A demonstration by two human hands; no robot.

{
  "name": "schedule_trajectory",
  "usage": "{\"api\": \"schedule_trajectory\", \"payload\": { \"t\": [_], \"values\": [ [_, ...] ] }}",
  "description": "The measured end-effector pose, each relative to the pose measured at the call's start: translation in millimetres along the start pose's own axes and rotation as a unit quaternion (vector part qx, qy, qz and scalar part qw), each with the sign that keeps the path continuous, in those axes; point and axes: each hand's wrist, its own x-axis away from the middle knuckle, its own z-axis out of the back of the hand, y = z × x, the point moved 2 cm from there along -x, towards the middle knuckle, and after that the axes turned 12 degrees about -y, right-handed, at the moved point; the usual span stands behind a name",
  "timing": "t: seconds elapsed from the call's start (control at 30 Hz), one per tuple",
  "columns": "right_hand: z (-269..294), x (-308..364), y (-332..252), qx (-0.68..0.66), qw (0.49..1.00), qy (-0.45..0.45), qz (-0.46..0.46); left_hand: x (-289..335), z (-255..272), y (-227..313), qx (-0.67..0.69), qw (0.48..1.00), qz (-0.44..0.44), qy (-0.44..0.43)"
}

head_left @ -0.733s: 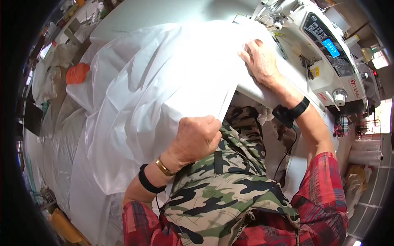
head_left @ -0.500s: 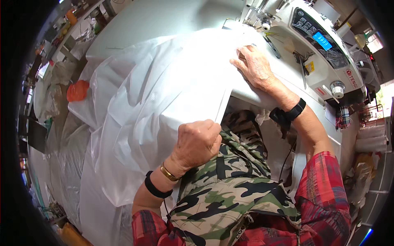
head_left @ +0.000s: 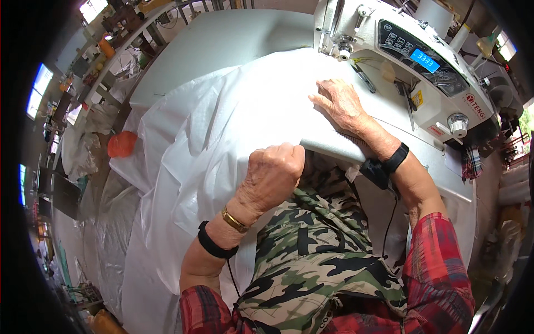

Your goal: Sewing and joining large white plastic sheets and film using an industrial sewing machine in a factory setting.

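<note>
A large sheet of thin white woven plastic cloth (head_left: 194,145) spreads over the table and hangs down in folds toward my lap. My left hand (head_left: 272,175) is closed in a fist on the cloth's near edge, just above my camouflage apron (head_left: 317,261). Farther off, my right hand (head_left: 339,106) rests on the cloth, palm down, its fingers partly spread and the thumb apart. Just beyond it stands a white sewing machine (head_left: 361,42) with a lit blue display (head_left: 425,60). Bright glare washes out the cloth near the machine's needle, so the needle area cannot be made out.
Dark-handled thread snips (head_left: 364,78) lie on the machine bed beside my right hand. The pale table (head_left: 233,39) reaches far to the left. An orange-red bundle (head_left: 122,144) is at the cloth's left edge. A cable (head_left: 393,220) hangs from my right wrist's black device.
My left hand has moved forward, closer to the machine and my right hand, with the cloth edge. The right hand stays on the cloth, slightly nearer me. The whole view has shifted a little.
</note>
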Motion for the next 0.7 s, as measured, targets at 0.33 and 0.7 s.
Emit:
{"api": "schedule_trajectory", "payload": {
  "t": [0.33, 0.7],
  "values": [
    [-10, 33, -8, -0.038, 0.994, 0.102, 0.025, -6, -20, 14, 0.041, 0.998, 0.047, -0.001],
    [-11, 29, -10, 0.021, 1.000, 0.015, 0.002, -14, -42, 12, 0.034, 0.999, 0.031, 0.004]
  ]
}}
